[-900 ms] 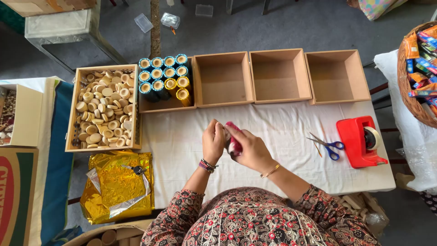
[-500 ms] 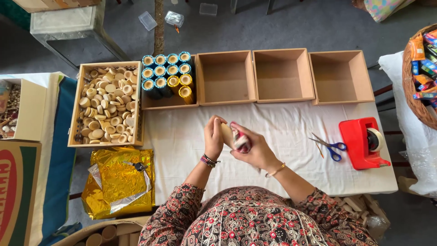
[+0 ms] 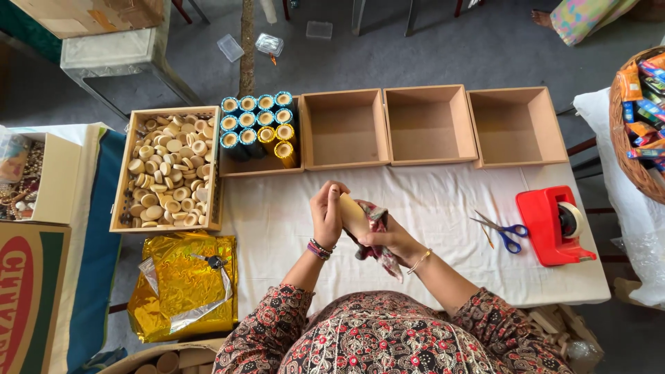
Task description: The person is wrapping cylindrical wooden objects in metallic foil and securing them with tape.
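Observation:
Both of my hands meet over the white-covered table (image 3: 443, 277) near its front edge. My left hand (image 3: 325, 215) grips a pale wooden cylinder (image 3: 352, 211) from the left. My right hand (image 3: 388, 239) holds a piece of red patterned foil wrap (image 3: 377, 242) against the cylinder; the wrap hangs down below my fingers. Behind my hands, a brown box (image 3: 239, 165) holds several upright cylinders wrapped in blue and gold.
Three brown boxes (image 3: 429, 125) stand in a row at the back. A wooden tray (image 3: 121, 173) of bare wooden pieces sits left, gold foil sheets (image 3: 183, 287) below it. Blue-handled scissors (image 3: 502, 232) and a red tape dispenser (image 3: 554, 225) lie right. A wicker basket (image 3: 634, 159) is far right.
My hands turned the cylinder: the red wrap that was up at my fingertips now trails down under my right hand, and the bare wooden end shows between my hands.

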